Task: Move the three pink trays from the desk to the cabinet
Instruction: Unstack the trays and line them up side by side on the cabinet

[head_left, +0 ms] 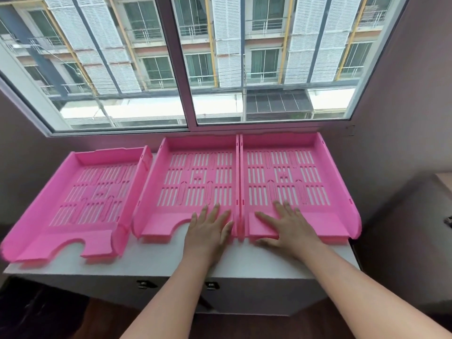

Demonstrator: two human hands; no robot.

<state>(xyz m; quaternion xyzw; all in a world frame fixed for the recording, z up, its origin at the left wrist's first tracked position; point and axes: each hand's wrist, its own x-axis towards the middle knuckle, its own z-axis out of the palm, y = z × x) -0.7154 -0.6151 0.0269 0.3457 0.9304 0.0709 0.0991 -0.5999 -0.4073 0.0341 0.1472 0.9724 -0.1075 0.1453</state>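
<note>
Left hand [210, 228] and right hand [286, 225] lie spread flat on the front lips of middle tray [195, 182] and right tray [288, 177], likely squaring them up; third tray [80, 196] sits beyond the left hand on cabinet top [171, 255].

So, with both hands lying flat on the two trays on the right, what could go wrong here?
1. The left tray sticks out past the front edge of the white cabinet top; a bump might tip it off.
2. The middle tray and right tray touch side by side, so when the left hand or right hand pushes one, the other could shift.
</note>
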